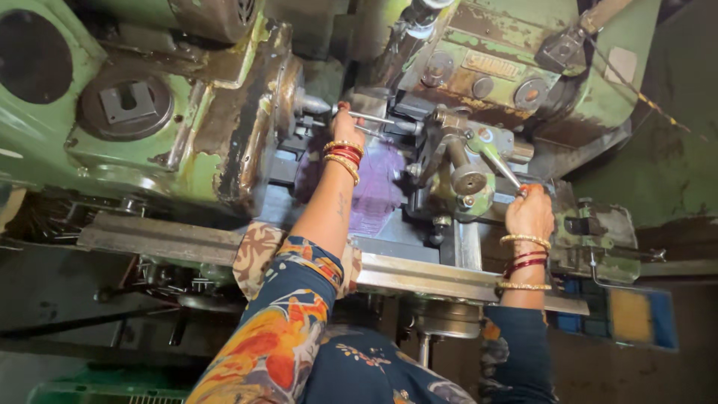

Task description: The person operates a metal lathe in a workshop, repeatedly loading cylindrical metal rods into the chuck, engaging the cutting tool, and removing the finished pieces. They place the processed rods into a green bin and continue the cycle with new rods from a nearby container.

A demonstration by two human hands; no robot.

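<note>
- Left hand (346, 123) is up at the spindle end of the green lathe (187, 161), fingers pinched together on a thin metal rod (374, 118) that runs off to the right; I see red-painted nails at the grip.
- That rod lies level, one end under the left fingertips just beside the chuck (288, 97), the other end reaching into the tool block (441, 120).
- Gold and red bangles (344, 155) sit on the left wrist, forearm stretched straight up from the patterned sleeve (288, 314).
- Right hand (529, 213) is well apart from the left, lower and to the right, curled closed around the end of a slim steel lever (499, 166); I can't make out the fingertips themselves, only the knuckles from behind.
- The lever slants up and left from that fist to a round hub (467, 179) on the carriage.
- More bangles (523, 263) on the right wrist.
- Between the two arms: a purple-tinted wet patch (378, 187) on the machine bed.
- Below both forearms, a flat steel rail (419, 275) crosses the view.
- Far right, a blue and yellow tray (632, 314).
</note>
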